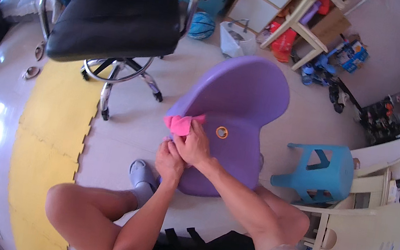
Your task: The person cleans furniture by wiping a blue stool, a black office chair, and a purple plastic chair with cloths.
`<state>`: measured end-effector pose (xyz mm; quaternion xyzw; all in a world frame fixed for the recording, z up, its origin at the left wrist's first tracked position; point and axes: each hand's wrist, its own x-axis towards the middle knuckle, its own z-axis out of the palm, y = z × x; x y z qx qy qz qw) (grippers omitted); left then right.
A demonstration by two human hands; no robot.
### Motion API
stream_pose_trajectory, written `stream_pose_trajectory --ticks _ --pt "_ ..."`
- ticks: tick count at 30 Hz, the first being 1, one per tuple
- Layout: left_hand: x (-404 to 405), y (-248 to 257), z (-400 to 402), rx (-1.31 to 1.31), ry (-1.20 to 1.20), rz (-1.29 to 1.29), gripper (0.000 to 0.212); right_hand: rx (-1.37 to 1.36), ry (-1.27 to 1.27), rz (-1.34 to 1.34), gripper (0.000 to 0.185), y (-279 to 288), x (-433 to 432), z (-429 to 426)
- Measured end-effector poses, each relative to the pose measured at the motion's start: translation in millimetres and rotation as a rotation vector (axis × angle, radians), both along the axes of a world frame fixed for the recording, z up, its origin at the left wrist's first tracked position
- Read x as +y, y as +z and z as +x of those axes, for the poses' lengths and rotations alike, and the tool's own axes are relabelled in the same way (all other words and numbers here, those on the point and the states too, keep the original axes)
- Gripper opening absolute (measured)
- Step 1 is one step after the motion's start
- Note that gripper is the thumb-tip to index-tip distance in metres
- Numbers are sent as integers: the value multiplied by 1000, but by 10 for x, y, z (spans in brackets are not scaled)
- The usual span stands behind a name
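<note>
A purple plastic chair with a curved backrest stands on the floor between my legs. A round opening with an orange rim is in its seat. My right hand grips a pink cloth at the chair's left edge; part of the cloth sticks out above the fingers. Close below it, my left hand is curled at the same edge, with a bit of pink by its fingers. Whether it holds the cloth or the chair's edge is hidden.
A black office chair stands at upper left, by yellow foam mats. To the right are a blue plastic stool and a cream wooden chair. A blue basketball and a white plastic bag lie beyond the purple chair.
</note>
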<state>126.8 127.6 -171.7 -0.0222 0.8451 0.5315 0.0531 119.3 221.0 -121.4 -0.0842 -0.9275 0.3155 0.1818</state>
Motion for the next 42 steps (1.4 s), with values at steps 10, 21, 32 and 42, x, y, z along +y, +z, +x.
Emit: stream_pose_trajectory --ticks 10,21,32,42 --pt "-131 -217 -108 -113 -6 137 41 336 225 829 27 1224 895 -745" --pt "-94 -438 -177 -89 17 93 40 93 -587 -28 34 1551 2692 -391" --pt "-53 -288 -142 30 23 -55 42 766 64 -1533 74 1586 2257 1163" --pt "-25 -241 -150 43 9 -43 42 866 335 -1424 52 1318 2397 1600"
